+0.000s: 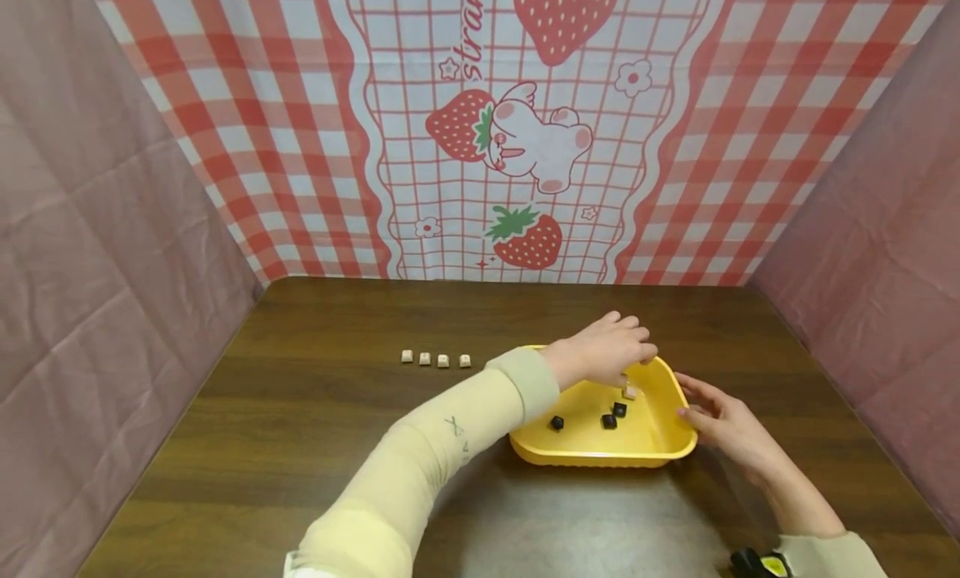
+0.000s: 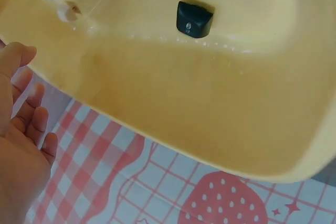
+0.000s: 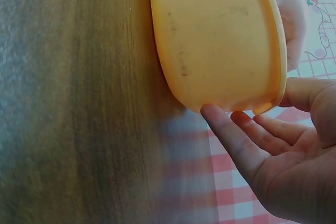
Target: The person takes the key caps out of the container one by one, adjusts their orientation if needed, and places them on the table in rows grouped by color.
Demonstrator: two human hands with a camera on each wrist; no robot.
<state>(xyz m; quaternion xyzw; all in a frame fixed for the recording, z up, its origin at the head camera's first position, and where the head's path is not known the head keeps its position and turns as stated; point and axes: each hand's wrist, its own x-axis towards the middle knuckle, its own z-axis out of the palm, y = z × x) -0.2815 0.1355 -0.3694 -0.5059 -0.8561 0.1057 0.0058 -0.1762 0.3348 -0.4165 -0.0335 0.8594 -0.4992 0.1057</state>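
The fingers [image 2: 38, 121] of the left hand [image 1: 607, 347] are loosely bent and released, with nothing between them and the thumb in the left wrist view; whether they brush the tray's rim I cannot tell. The fingers of the right hand [image 1: 727, 428] grasp the tray [image 1: 600, 459] at its right end, the thumb at the rim and the other fingers against the outer wall. The tray sits on the worktop [image 1: 247, 445], right of its middle. Inside, one white key [image 1: 629, 392] lies near the left thumb but apart from it, beside two dark keys [image 1: 609, 421]; a third [image 1: 557, 423] lies off to the left, and the left wrist view shows another [image 2: 194, 20], which the left arm seems to hide from the head camera. Outside, left of the tray, four white keys [image 1: 443, 361] stand spaced in a rough row. Judging by this, the work looks partway: four white keys are out and lined up, no dark key shows on the worktop, and one white and at least four dark keys are left in the tray.
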